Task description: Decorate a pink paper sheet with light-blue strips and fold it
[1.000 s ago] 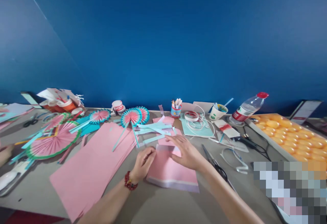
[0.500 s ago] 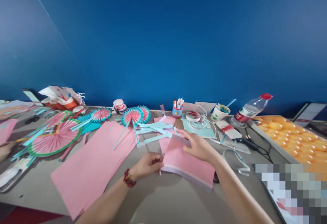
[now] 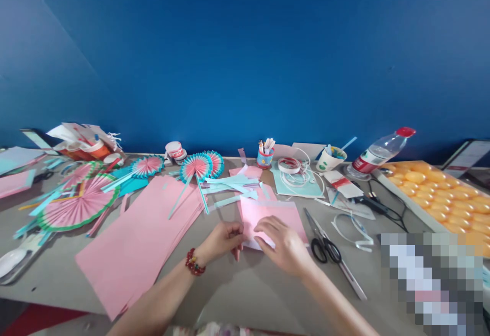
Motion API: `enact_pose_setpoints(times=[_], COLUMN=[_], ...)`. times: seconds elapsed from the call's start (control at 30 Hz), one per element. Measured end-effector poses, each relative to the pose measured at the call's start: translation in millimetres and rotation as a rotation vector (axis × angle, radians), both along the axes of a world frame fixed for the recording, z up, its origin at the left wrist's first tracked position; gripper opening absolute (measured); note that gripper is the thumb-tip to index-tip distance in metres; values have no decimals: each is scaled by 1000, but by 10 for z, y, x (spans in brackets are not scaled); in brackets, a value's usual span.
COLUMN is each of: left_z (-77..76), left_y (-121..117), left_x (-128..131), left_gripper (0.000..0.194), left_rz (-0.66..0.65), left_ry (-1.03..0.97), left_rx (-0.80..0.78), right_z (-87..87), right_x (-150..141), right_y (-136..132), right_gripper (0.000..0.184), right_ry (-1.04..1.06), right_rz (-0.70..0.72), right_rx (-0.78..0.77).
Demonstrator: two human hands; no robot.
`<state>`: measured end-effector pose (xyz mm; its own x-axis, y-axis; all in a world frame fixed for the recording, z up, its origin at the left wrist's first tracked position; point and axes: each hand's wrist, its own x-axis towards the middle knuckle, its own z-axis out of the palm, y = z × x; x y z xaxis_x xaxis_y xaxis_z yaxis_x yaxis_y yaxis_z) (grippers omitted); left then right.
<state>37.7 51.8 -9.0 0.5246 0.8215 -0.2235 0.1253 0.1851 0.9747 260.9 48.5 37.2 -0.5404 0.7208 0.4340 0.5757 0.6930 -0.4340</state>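
A pink sheet of paper [image 3: 281,215] with pale lilac along its edges lies in front of me. My left hand [image 3: 225,240], with a red bead bracelet at its wrist, pinches the sheet's left edge between closed fingers. Over the sheet's lower middle, my right hand [image 3: 283,244] rests with thumb and fingers apart, the fingertips on the paper. Black-handled scissors [image 3: 325,246] lie to the right of the sheet, and a thin grey stick-like tool [image 3: 352,280] extends from beside their handles.
Large pink sheets [image 3: 141,239] lie stacked on the left. Folded paper fans [image 3: 196,167], pale blue strips [image 3: 229,185], a pen holder [image 3: 265,154] and a tape roll [image 3: 290,165] are behind. A bottle [image 3: 378,154] and a tray of orange domes [image 3: 432,190] stand to the right.
My right hand has slid down and toward me from the sheet's upper part to its lower middle. The scissors, hidden before under the sheet and arm, now show. My left hand stays at the left edge.
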Motion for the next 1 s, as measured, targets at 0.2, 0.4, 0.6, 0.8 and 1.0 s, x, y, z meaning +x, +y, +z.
enact_pose_setpoints(times=[0.2,0.4,0.6,0.8,1.0], left_z=[42,74,109,160,182], left_y=[-13,-26,-46,-54,-53], left_x=[7,18,28,29,27], left_gripper=[38,37,32,25,27], left_rz=[-56,-63,-48,-73,-100], left_ry=[-44,-45,-9,26,27], left_rx=[12,49,104,176,205], right_z=[-233,-227,-203,-150,-153], right_x=[-102,-89,-119,-129,-132], right_y=[-178,-231,-289,-267,-281], right_gripper=[14,13,12,13,13], right_ry=[25,44,12,-6,-14], right_rz=[-67,-64,-79,-74,-75], right_rx=[-11,-6,-10,-10,-22])
